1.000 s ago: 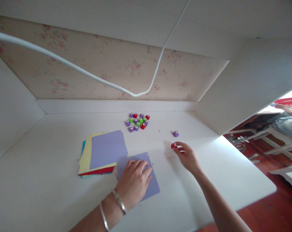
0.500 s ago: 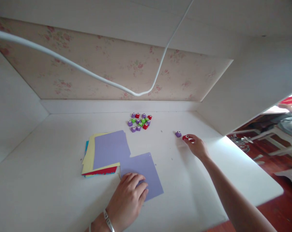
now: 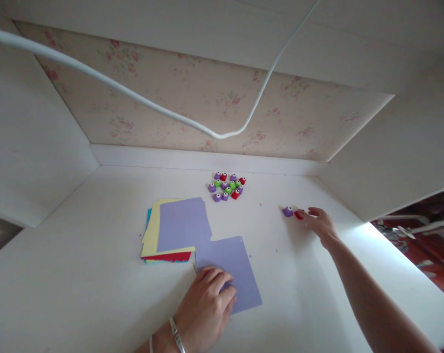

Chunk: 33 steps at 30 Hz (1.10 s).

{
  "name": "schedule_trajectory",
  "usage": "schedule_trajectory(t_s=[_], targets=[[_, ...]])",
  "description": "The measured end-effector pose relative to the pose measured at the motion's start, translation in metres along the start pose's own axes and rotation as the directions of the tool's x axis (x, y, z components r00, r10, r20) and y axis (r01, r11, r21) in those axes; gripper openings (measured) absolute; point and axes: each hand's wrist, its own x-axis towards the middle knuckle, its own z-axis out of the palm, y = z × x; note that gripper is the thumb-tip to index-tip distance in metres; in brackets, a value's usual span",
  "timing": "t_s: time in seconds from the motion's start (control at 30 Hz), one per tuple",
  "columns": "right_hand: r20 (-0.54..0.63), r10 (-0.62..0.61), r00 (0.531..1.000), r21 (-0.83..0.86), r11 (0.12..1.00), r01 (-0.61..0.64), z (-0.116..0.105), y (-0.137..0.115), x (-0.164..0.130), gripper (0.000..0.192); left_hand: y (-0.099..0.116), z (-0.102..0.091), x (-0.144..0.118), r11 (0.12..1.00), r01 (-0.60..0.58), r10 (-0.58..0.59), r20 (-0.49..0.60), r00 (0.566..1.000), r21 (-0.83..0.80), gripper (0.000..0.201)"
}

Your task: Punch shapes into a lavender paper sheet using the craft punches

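My left hand (image 3: 210,304), with a silver bracelet at the wrist, presses on a purple sheet of paper (image 3: 244,274). Its fingers are bent over the sheet's lower left part, and whatever lies under the palm is hidden. At the right, my right hand (image 3: 319,225) is at a small red craft punch (image 3: 299,214) standing on the table. The fingers are apart, one at the punch's right side and partly covering it. A purple craft punch (image 3: 288,211) sits just left of the red one.
Several purple, green and red punches (image 3: 224,196) stand grouped near the back. Left of my left hand lies a stack of coloured paper (image 3: 185,223), a purple sheet on top. A white cable (image 3: 163,112) hangs across in front. White panels (image 3: 376,162) flank the white table.
The view has shifted, moving the table things rightward in the picture. My right hand has loosened its pinch on the red punch. My left hand stays on the purple sheet.
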Motion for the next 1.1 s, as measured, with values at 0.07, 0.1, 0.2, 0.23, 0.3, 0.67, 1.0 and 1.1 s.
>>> schedule_trajectory(t_s=[0.07,0.1,0.2,0.23,0.3,0.67,1.0,1.1], targets=[[-0.064,0.023,0.998,0.033,0.999,-0.021,-0.005,-0.006,-0.001,0.067,0.0,0.0,0.0,1.0,-0.002,0.002,0.004,1.0,0.015,0.007],[-0.098,0.01,0.995,0.031,1.0,-0.007,-0.007,-0.011,-0.003,0.065,0.0,0.001,0.0,1.0,-0.005,0.005,0.007,1.0,0.027,0.007],[-0.083,-0.073,0.994,0.049,0.996,0.077,-0.005,-0.035,-0.015,0.054,0.0,0.002,-0.002,0.997,-0.041,0.04,0.022,0.999,0.07,0.017],[-0.04,-0.105,0.994,0.059,0.993,0.107,-0.001,-0.046,-0.021,0.051,0.0,0.002,-0.003,0.995,-0.057,0.055,0.024,0.998,0.085,0.022],[0.044,-0.212,0.976,0.07,0.975,0.209,0.011,-0.071,-0.037,0.044,-0.001,0.003,-0.005,0.989,-0.085,0.082,0.024,0.996,0.122,0.033],[0.376,-0.67,0.64,-0.011,0.687,0.727,0.101,-0.179,-0.107,0.045,-0.004,0.003,-0.006,0.986,-0.098,0.086,0.094,0.992,0.137,0.037],[0.455,-0.735,0.502,-0.083,0.527,0.846,0.107,-0.188,-0.095,0.03,0.001,0.0,-0.006,0.992,-0.061,0.047,0.131,0.99,0.106,0.038],[0.458,-0.728,0.51,-0.051,0.552,0.833,0.098,-0.181,-0.098,0.023,0.002,0.0,-0.005,0.995,-0.029,0.015,0.139,0.99,0.096,0.04]])
